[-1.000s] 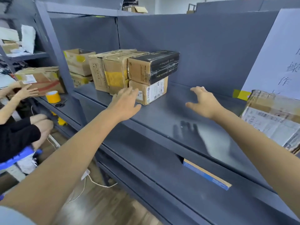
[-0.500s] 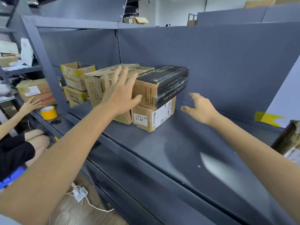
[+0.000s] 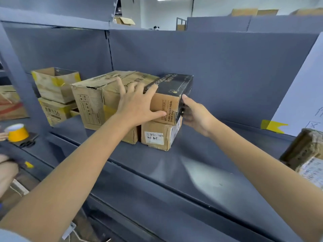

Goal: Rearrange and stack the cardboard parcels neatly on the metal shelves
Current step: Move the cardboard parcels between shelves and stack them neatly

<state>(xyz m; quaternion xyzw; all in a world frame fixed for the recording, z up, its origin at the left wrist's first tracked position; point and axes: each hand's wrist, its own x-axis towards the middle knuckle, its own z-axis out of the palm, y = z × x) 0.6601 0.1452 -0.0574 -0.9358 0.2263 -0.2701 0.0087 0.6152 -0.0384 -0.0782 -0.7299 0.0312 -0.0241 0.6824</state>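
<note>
A black-topped cardboard box (image 3: pixel 172 82) sits on a smaller labelled parcel (image 3: pixel 154 135) on the grey metal shelf (image 3: pixel 192 165). My left hand (image 3: pixel 138 103) clasps its left front corner, fingers draped over the top and thumb along the front face. My right hand (image 3: pixel 195 114) grips its right end, thumb at the front edge and fingers hidden behind the side. A larger worn carton (image 3: pixel 90 102) stands tight against the stack on the left; my left fingers partly overlap its top.
Beyond the upright, an open box (image 3: pixel 54 82) rests on another carton (image 3: pixel 52 110). A taped parcel (image 3: pixel 307 154) lies at the shelf's right edge below a white sheet (image 3: pixel 300 95). A yellow tape roll (image 3: pixel 17 131) and another person's hand (image 3: pixel 7 170) are at the left.
Both hands moved in from mid-air onto the black-topped box, the left from the top, the right from the open shelf to its right end. The view came closer.
</note>
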